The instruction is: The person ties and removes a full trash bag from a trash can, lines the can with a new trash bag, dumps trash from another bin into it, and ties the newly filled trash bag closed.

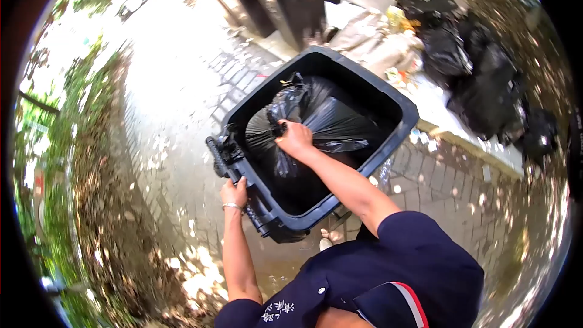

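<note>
A dark wheeled bin [401, 94] stands open in front of me, with a tied black garbage bag [325, 115] inside it. My right hand [296, 140] reaches over the rim and is closed around the bag's gathered neck. At the bin's left side, my left hand [234, 192] is wrapped round the handle bar [217, 155]. The lower part of the bag is in dark shadow inside the bin.
More dark bins [294, 9] stand beyond this one. Several black garbage bags [486, 85] are heaped at the right, beside a pale sack [367, 39] and loose litter. A raised curb [470, 149] edges the brick paving [425, 176]. Leaves and plants line the left.
</note>
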`<state>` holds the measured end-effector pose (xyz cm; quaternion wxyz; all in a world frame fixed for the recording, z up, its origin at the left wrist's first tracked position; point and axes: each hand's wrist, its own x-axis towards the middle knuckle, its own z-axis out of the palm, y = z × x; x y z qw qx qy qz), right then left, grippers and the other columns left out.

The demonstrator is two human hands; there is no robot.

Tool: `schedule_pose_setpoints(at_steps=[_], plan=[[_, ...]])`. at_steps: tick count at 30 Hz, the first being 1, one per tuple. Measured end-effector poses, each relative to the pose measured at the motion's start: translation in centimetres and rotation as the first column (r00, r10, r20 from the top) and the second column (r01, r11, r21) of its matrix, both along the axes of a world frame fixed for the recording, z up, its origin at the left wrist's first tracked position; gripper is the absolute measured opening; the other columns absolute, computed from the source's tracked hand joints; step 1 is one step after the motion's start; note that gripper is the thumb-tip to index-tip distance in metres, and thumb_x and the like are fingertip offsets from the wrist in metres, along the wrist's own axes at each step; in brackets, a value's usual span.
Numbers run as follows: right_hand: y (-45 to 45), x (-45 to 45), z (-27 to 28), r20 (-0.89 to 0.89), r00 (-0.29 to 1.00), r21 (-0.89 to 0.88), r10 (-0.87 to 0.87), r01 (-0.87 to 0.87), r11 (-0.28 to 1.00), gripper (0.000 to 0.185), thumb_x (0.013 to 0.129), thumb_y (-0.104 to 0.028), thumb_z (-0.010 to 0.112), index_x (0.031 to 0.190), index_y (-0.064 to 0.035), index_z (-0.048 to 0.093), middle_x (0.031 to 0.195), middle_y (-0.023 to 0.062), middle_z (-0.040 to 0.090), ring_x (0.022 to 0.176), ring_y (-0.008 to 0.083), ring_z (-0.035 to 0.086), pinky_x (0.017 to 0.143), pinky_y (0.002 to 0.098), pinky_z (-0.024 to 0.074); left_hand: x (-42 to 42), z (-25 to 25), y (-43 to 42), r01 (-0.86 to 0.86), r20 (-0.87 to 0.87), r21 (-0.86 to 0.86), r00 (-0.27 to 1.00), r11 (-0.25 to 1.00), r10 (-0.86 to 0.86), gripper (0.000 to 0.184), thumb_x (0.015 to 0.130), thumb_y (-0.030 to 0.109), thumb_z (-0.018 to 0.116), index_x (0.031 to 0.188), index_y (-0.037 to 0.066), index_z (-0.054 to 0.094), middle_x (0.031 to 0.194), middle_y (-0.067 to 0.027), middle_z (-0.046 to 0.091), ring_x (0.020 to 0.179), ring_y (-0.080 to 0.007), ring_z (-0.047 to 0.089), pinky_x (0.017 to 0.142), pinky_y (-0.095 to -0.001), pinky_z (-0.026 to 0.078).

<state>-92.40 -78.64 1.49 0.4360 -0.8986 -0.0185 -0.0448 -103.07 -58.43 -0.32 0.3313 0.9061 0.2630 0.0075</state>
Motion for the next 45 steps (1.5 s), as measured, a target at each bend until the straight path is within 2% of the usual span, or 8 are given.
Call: schedule_pose_setpoints(at_steps=[3,6,12,15,17,19,32,45], plan=[[0.6,-1.6,-0.8,-0.042,0.996,0.047,-0.082,0.084,0.995,0.032,0.06,-0.029,0.058,0.09,-0.0166,0.059,0.072,0.0119,0.059,0.071,0.0293,0.056,0.066,0.0375,0.0449,-0.1,0.8,0.9,0.091,0.027,-0.133,0.996,0.987,-0.088,0.032,0.072,0.028,0.056,0.073,-0.004,0.056,0.056,-0.0162,0.056,0.047,-0.0235,0.057,0.049,-0.0352,0.045],[0.6,-4.5,-1.8,0.062,0.98,0.18,-0.187,0.173,0.968,0.018,0.061,-0.028,0.057,0.074,-0.0155,0.058,0.067,0.0112,0.058,0.067,0.0305,0.056,0.061,0.0387,0.0444,-2.8,1.0,1.0,0.254,0.146,0.124,0.952,0.959,-0.271,0.028,0.073,0.024,0.056,0.073,-0.003,0.056,0.055,-0.0149,0.055,0.049,-0.0234,0.057,0.046,-0.0343,0.043],[-1.9,-14.3,-5.3,0.073,0.991,0.128,-0.11,0.1,0.987,0.016,0.061,-0.028,0.059,0.07,-0.0149,0.057,0.062,0.0102,0.056,0.062,0.0292,0.056,0.055,0.039,0.043,-15.3,-2.9,-1.3,0.014,0.277,0.13,0.96,0.991,-0.049,0.042,0.07,0.029,0.06,0.092,-0.005,0.049,0.079,-0.0212,0.056,0.07,-0.0313,0.054,0.065,-0.037,0.042],[-1.8,-15.1,-4.9,0.114,0.992,0.098,-0.052,0.041,0.994,0.016,0.061,-0.025,0.059,0.072,-0.0143,0.056,0.06,0.0104,0.056,0.059,0.0292,0.055,0.053,0.0391,0.0428,-16.2,-1.9,-1.0,-0.108,0.056,0.145,0.993,0.983,0.101,0.044,0.066,0.031,0.063,0.085,-0.006,0.047,0.071,-0.0172,0.055,0.064,-0.03,0.053,0.062,-0.0374,0.041],[-1.3,-14.3,-5.0,0.188,0.982,0.127,-0.03,0.005,0.992,0.012,0.063,-0.023,0.055,0.067,-0.0126,0.051,0.056,0.0118,0.053,0.056,0.032,0.053,0.05,0.0418,0.0407,-15.4,-4.2,1.6,-0.158,-0.083,-0.408,0.987,0.899,0.136,0.03,0.069,0.027,0.061,0.074,0.001,0.049,0.059,-0.0093,0.053,0.05,-0.0206,0.051,0.046,-0.0301,0.041],[-1.6,-14.0,-4.8,0.207,0.978,0.143,-0.027,-0.003,0.99,0.011,0.063,-0.022,0.055,0.066,-0.0126,0.051,0.056,0.0118,0.053,0.056,0.032,0.053,0.05,0.0419,0.0406,-15.7,-1.8,0.0,-0.16,-0.106,-0.823,0.986,0.545,0.129,0.018,0.074,0.022,0.056,0.069,0.006,0.049,0.058,-0.0044,0.052,0.043,-0.011,0.047,0.037,-0.02,0.038],[-2.5,-18.7,-4.6,0.039,0.898,0.001,0.439,-0.44,0.898,0.021,0.06,-0.028,0.061,0.078,-0.0179,0.057,0.061,0.0111,0.056,0.061,0.0289,0.056,0.055,0.0391,0.0435,-27.7,-1.8,-6.8,-0.382,-0.178,-0.849,0.857,0.365,0.483,0.018,0.077,0.021,0.051,0.07,0.006,0.046,0.051,-0.0025,0.045,0.039,-0.0108,0.039,0.035,-0.0219,0.033],[-4.6,-14.2,-1.2,0.01,0.865,0.157,0.501,-0.496,0.854,0.021,0.06,-0.019,0.059,0.079,-0.0125,0.055,0.067,0.0098,0.058,0.067,0.0286,0.056,0.057,0.0392,0.0433,-24.0,2.1,-8.9,-0.384,-0.149,-0.827,0.854,0.411,0.498,0.011,0.073,0.007,0.053,0.072,0.007,0.042,0.059,-0.0051,0.048,0.041,-0.01,0.042,0.035,-0.0188,0.034]])
